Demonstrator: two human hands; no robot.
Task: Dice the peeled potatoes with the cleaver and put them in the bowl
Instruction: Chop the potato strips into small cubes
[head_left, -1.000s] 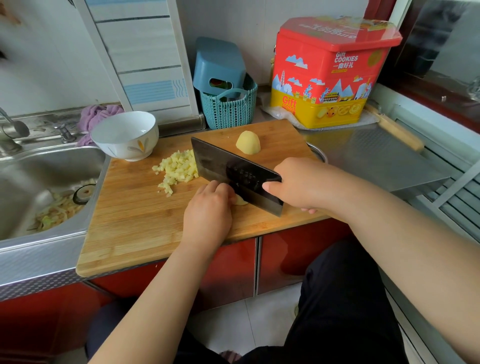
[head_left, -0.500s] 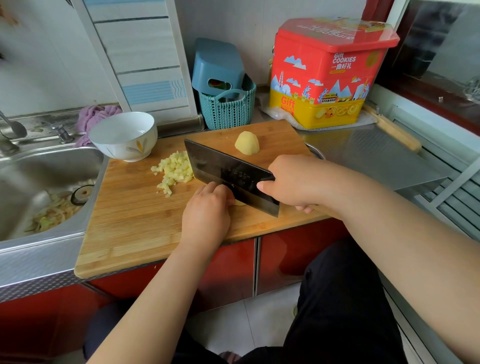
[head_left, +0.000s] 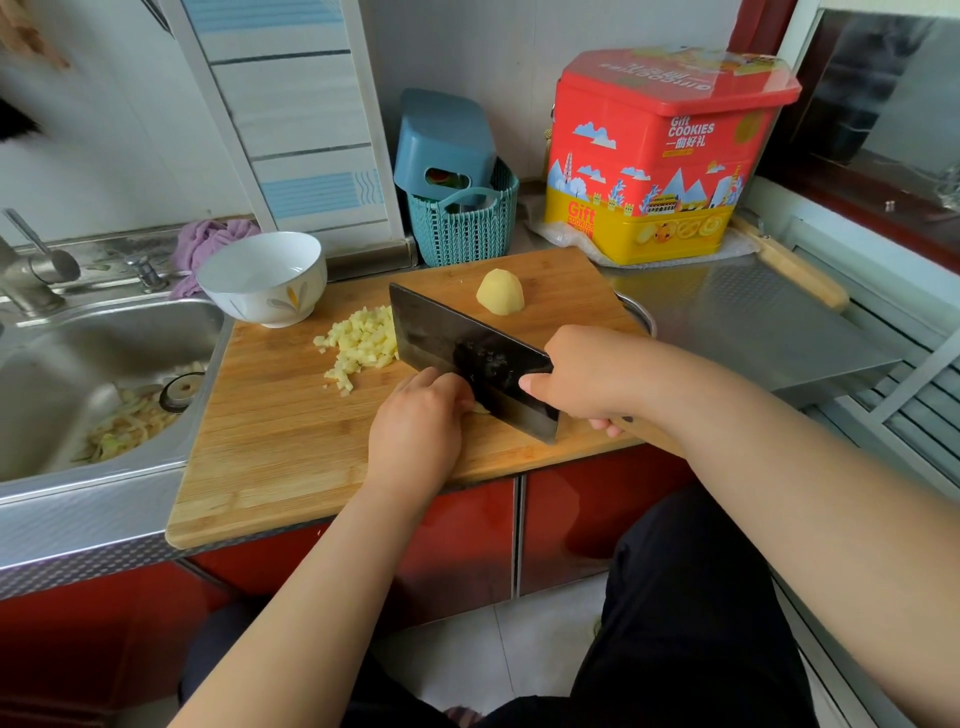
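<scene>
A potato piece, pale and mostly hidden, is lying on the bamboo cutting board under the curled fingers of the left hand, which is pressing down on it with knuckles against the blade. The cleaver, dark and rectangular, is standing on edge across the board, its flat face touching the left knuckles and its far tip reaching the pile of diced potato. The right hand is gripping the cleaver at the handle, thumb lying along the blade's heel. A peeled potato half is sitting cut-side down near the board's far edge, apart from the blade. The white bowl is resting on the board's far left corner, near the dice; its contents cannot be made out. To the left, a steel sink is holding vegetable peelings. Behind the board, a teal basket is standing beside a red and yellow cookie tin.
</scene>
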